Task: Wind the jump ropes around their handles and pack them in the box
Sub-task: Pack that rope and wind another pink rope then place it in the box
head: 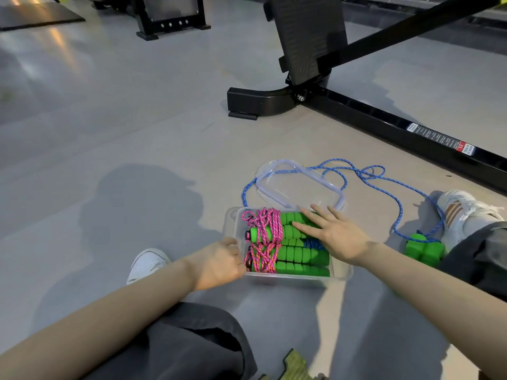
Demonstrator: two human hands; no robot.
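Handles lie under straight right fingers; curled left fingers grip the box.

Box, lid: clear glossy plastic. Handles: matt green foam, ridged; pink rope, blue rope: braided cord. Frame: black metal, semi-gloss.

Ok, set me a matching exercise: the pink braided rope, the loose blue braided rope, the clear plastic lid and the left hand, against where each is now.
Things:
1. pink braided rope
2. loose blue braided rope
3. clear plastic lid
4. left hand

States:
a. off, lying on the grey floor beyond the box
b. grips the left end of the clear plastic box
c. unwound, trailing across the floor
d. wound round green foam handles in the box

Pairs: 1-d, 2-c, 3-a, 4-b.
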